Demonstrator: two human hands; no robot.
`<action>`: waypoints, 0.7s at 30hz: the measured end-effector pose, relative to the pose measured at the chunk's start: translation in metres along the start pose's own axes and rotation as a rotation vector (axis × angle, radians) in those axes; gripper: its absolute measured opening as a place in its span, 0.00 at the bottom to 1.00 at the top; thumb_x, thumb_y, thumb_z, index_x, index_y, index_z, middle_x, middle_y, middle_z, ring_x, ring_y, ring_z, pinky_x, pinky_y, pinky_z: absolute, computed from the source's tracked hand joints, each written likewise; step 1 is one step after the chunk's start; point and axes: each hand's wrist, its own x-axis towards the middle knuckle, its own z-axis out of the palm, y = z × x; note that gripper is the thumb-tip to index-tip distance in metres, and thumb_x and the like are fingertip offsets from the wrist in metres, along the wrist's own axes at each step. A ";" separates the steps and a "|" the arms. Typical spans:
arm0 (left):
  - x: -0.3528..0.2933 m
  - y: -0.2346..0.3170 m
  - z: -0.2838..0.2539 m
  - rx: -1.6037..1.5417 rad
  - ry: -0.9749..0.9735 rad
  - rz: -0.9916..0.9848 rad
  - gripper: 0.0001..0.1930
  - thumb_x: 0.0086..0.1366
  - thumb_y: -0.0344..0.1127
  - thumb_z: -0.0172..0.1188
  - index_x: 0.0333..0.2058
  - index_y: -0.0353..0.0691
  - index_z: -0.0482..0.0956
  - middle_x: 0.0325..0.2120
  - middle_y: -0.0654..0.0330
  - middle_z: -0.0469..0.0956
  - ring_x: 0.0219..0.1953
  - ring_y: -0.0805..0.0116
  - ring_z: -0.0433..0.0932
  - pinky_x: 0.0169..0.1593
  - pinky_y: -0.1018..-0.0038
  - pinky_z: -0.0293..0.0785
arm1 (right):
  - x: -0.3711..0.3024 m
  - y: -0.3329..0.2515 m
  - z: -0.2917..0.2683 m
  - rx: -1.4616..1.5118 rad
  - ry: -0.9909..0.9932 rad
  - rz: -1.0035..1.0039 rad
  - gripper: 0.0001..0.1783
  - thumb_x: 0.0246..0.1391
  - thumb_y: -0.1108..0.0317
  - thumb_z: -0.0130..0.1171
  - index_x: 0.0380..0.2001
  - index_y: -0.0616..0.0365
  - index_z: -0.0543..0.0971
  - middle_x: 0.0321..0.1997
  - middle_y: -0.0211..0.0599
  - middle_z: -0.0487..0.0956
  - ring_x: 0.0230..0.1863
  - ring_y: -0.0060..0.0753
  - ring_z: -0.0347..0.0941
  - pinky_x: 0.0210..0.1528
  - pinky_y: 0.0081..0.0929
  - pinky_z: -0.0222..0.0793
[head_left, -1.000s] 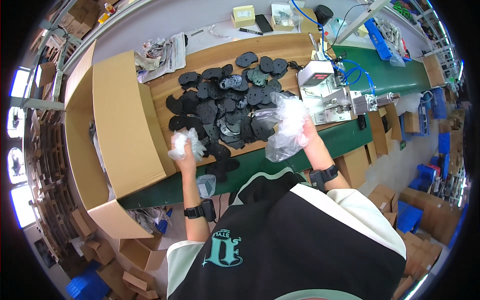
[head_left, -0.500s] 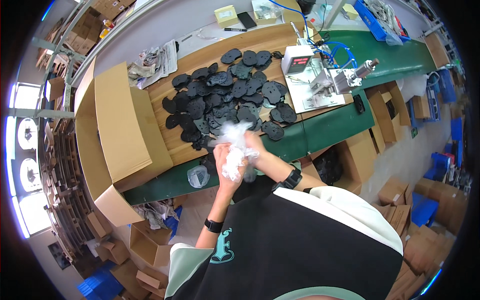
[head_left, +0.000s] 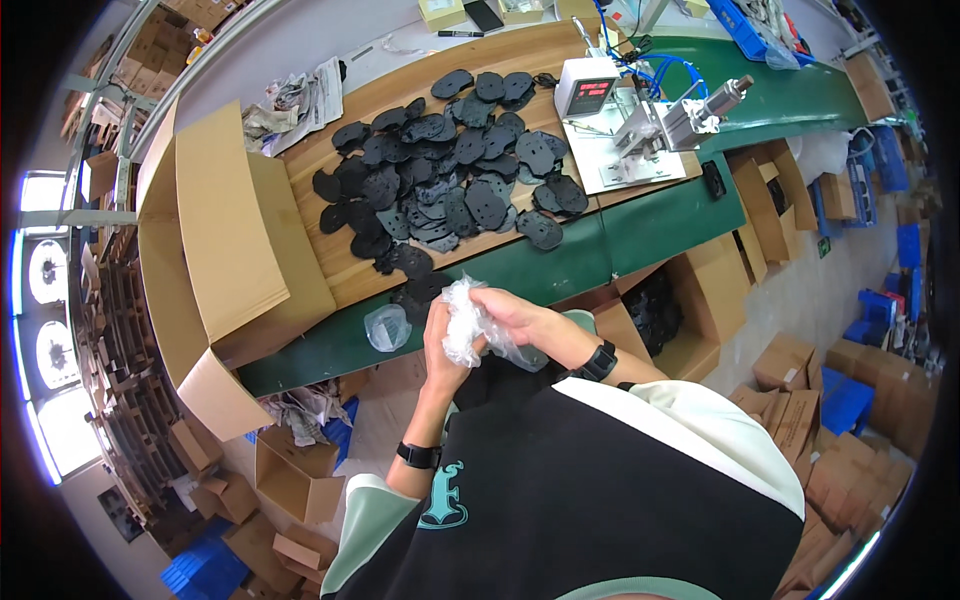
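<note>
The left hand (head_left: pixel 438 348) and right hand (head_left: pixel 517 314) meet, each grip closed on crumpled clear plastic (head_left: pixel 461 326). It is held by the near edge of the surface (head_left: pixel 582 246), closer to the person than the black pieces (head_left: pixel 484 204).

Held plastic (head_left: pixel 462 322) translucent white; plates (head_left: pixel 487 204) black; bench (head_left: pixel 650 238) green; board (head_left: pixel 343 276) brown wood-grain; left carton (head_left: pixel 228 220) tan; far-right tray (head_left: pixel 740 31) blue.

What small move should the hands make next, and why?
Probably use the right hand to tuck in the crumpled translucent plastic film: the left hand and right hand both hold it, but a loose end hangs out below the right hand.
</note>
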 end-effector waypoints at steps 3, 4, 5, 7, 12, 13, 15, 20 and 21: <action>-0.013 -0.010 -0.022 0.054 0.002 -0.032 0.25 0.44 0.28 0.70 0.44 0.36 0.74 0.37 0.52 0.78 0.41 0.54 0.79 0.46 0.64 0.74 | 0.019 0.034 0.010 0.084 0.072 -0.058 0.17 0.66 0.61 0.42 0.44 0.57 0.78 0.44 0.35 0.82 0.44 0.33 0.79 0.51 0.39 0.75; -0.017 -0.017 -0.030 0.049 -0.006 -0.027 0.25 0.44 0.28 0.70 0.44 0.36 0.74 0.37 0.52 0.78 0.41 0.54 0.79 0.46 0.64 0.74 | 0.025 0.046 0.014 0.087 0.079 -0.066 0.17 0.66 0.61 0.42 0.44 0.57 0.78 0.44 0.35 0.82 0.44 0.33 0.79 0.51 0.39 0.75; -0.020 -0.023 -0.039 0.106 -0.011 0.041 0.24 0.44 0.28 0.70 0.42 0.36 0.73 0.36 0.52 0.78 0.40 0.53 0.79 0.45 0.64 0.74 | 0.030 0.056 0.022 0.184 0.130 -0.069 0.17 0.65 0.60 0.44 0.43 0.56 0.79 0.43 0.35 0.82 0.43 0.33 0.79 0.51 0.39 0.75; -0.030 -0.035 -0.060 0.171 -0.038 0.130 0.23 0.45 0.28 0.69 0.41 0.37 0.72 0.33 0.50 0.78 0.37 0.52 0.80 0.42 0.65 0.74 | 0.045 0.082 0.028 0.381 0.099 -0.098 0.17 0.63 0.57 0.47 0.40 0.56 0.80 0.40 0.36 0.83 0.41 0.34 0.80 0.51 0.39 0.75; -0.056 -0.057 -0.111 -0.064 -0.192 -0.015 0.20 0.49 0.29 0.66 0.41 0.36 0.71 0.33 0.53 0.79 0.35 0.58 0.80 0.41 0.68 0.75 | 0.041 0.130 0.041 0.412 -0.040 -0.035 0.21 0.62 0.53 0.50 0.49 0.56 0.76 0.48 0.40 0.80 0.48 0.41 0.77 0.52 0.42 0.73; -0.068 -0.067 -0.120 -0.217 -0.150 -0.055 0.18 0.51 0.28 0.64 0.41 0.36 0.71 0.33 0.55 0.79 0.35 0.62 0.80 0.41 0.69 0.75 | 0.030 0.140 0.053 0.291 0.060 -0.059 0.23 0.63 0.50 0.49 0.52 0.54 0.75 0.50 0.38 0.78 0.50 0.38 0.74 0.53 0.41 0.72; -0.082 -0.083 -0.126 -0.526 -0.062 -0.182 0.15 0.54 0.26 0.57 0.42 0.36 0.71 0.35 0.60 0.79 0.37 0.71 0.78 0.43 0.71 0.75 | 0.010 0.147 0.072 0.172 0.171 -0.095 0.25 0.64 0.47 0.49 0.55 0.53 0.73 0.52 0.36 0.76 0.51 0.35 0.72 0.53 0.40 0.71; -0.097 -0.123 -0.145 -0.862 0.032 -0.666 0.26 0.68 0.30 0.52 0.63 0.34 0.61 0.54 0.52 0.72 0.53 0.61 0.75 0.56 0.65 0.73 | -0.022 0.175 0.065 -0.675 0.040 -0.102 0.23 0.70 0.50 0.45 0.56 0.54 0.72 0.45 0.30 0.76 0.35 0.19 0.71 0.39 0.19 0.69; -0.097 -0.125 -0.148 -0.919 0.032 -0.698 0.25 0.68 0.31 0.51 0.62 0.33 0.62 0.55 0.52 0.72 0.54 0.60 0.75 0.56 0.64 0.73 | -0.024 0.182 0.062 -0.673 0.050 -0.104 0.23 0.70 0.50 0.45 0.56 0.54 0.72 0.45 0.30 0.76 0.35 0.19 0.71 0.39 0.19 0.69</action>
